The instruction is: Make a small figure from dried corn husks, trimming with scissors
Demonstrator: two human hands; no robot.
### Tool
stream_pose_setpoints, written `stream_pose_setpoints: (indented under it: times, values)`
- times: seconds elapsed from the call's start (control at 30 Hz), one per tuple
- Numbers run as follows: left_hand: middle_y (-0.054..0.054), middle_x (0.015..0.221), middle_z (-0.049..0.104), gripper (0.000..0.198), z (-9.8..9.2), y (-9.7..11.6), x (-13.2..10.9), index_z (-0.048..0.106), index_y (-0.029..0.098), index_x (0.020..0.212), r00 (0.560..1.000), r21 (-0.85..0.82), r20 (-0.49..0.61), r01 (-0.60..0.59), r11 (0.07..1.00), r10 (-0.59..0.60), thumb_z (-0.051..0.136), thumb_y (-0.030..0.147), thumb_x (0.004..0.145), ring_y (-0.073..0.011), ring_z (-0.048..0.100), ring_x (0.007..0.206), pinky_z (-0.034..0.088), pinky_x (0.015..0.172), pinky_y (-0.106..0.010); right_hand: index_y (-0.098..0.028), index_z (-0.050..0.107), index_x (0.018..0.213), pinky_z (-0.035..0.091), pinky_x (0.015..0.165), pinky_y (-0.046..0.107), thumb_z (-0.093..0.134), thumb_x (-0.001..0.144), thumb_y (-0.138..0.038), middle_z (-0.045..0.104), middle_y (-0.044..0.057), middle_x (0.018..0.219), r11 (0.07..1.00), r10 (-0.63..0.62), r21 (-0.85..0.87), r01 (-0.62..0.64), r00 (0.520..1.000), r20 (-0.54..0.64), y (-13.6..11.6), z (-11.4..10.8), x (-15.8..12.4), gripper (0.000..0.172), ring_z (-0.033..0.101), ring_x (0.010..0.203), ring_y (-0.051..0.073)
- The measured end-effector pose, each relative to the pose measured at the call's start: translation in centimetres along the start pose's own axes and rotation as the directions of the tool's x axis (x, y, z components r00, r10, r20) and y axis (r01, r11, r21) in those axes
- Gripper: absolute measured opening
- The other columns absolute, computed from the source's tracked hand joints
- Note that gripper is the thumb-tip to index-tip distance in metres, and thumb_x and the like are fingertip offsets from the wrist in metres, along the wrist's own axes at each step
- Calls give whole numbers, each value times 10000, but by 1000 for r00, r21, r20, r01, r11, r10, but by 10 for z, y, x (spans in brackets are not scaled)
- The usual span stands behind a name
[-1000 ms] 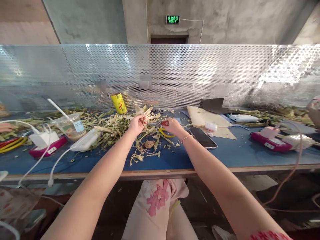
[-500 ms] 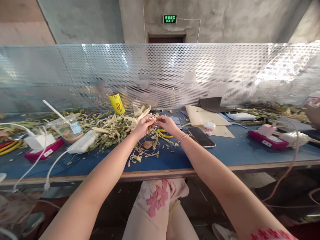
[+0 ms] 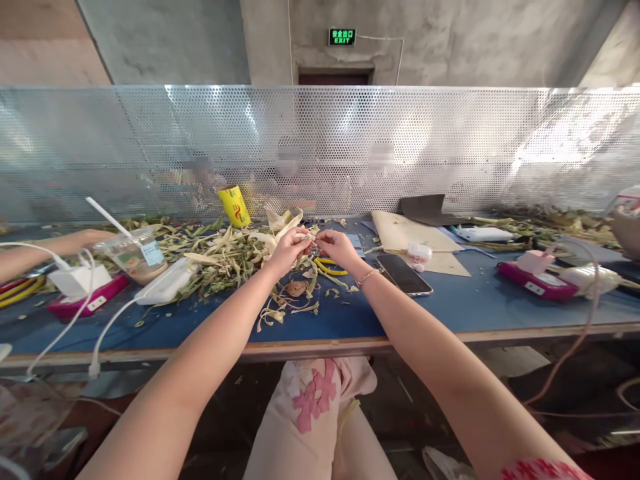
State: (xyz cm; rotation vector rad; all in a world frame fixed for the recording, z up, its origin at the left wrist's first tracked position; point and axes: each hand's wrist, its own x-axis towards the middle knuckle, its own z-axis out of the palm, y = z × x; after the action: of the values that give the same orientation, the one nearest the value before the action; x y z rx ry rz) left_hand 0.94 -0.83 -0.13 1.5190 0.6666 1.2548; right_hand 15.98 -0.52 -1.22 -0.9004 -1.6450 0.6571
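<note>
My left hand (image 3: pixel 289 251) and my right hand (image 3: pixel 337 247) meet over the middle of the blue table (image 3: pixel 330 319). Closed fingers of both hands pinch a small pale piece of plant material (image 3: pixel 308 237), too small to make out fully. Left of my hands spreads a heap of dried leaves and husks (image 3: pixel 227 260), with wide pale husks (image 3: pixel 283 223) just behind them. Below my fingers lie a brown curled piece (image 3: pixel 296 288) and thin peeled strips (image 3: pixel 273 315). Yellow-handled pliers or scissors (image 3: pixel 330 268), partly covered, rest under my right hand.
A phone (image 3: pixel 404 274), a white earbud case (image 3: pixel 419 251) and brown paper (image 3: pixel 400 233) lie to the right. At left stand a plastic cup with straw (image 3: pixel 137 257), a white power bank (image 3: pixel 166 283) and a magenta socket block (image 3: pixel 87 301). A perforated metal screen (image 3: pixel 320 147) closes the back.
Another person's arm has come in at the far left, reaching behind the charger toward the cup. My hands have hardly moved, with the fingers shifting slightly on the pale piece.
</note>
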Motion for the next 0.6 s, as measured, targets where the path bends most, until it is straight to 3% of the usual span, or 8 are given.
stream_pose_setpoints:
  times: [0.27, 0.43, 0.6]
  values:
    - [32, 590, 573, 284, -2, -5, 4, 537, 168, 805, 999, 17, -23, -39, 999, 39, 698, 300, 612, -84, 525, 537, 410, 580, -229, -174, 562, 678, 412, 529, 218, 530, 641, -290, 565, -20, 621, 994, 94, 47, -94, 996, 1, -7, 0, -3, 126, 485, 544, 88]
    - [28, 588, 574, 285, -1, -3, 2, 535, 169, 821, 999, 112, -8, -50, 992, 51, 684, 322, 633, -94, 536, 554, 423, 606, -242, -173, 556, 698, 428, 538, 227, 545, 668, -389, 560, -11, 620, 997, 67, 41, -67, 998, 14, -6, 3, -4, 218, 493, 554, 95]
    - [33, 577, 568, 288, 1, -2, 0, 532, 174, 843, 998, 143, -17, -53, 988, 56, 675, 323, 643, -95, 540, 561, 427, 612, -240, -176, 530, 657, 431, 537, 243, 536, 674, -337, 554, -15, 601, 997, 74, 24, -73, 997, -15, -3, 5, -2, 162, 486, 530, 96]
